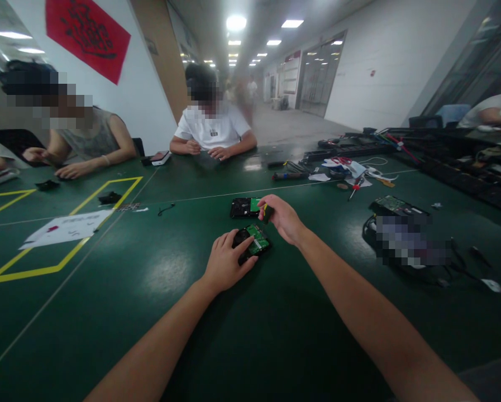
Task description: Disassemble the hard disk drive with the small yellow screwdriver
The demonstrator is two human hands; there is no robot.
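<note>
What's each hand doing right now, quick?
Left hand: open, spread over the nearer hard drive.
Right hand: closed, holding a small black-and-yellow tool.

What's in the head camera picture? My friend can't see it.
A left hand rests on a flat black-and-green electronic part on a dark green table, while the right hand holds a small yellow-and-black object nearby. Beyond lies a second black-and-green part; across sits a person in a white T-shirt.
</note>
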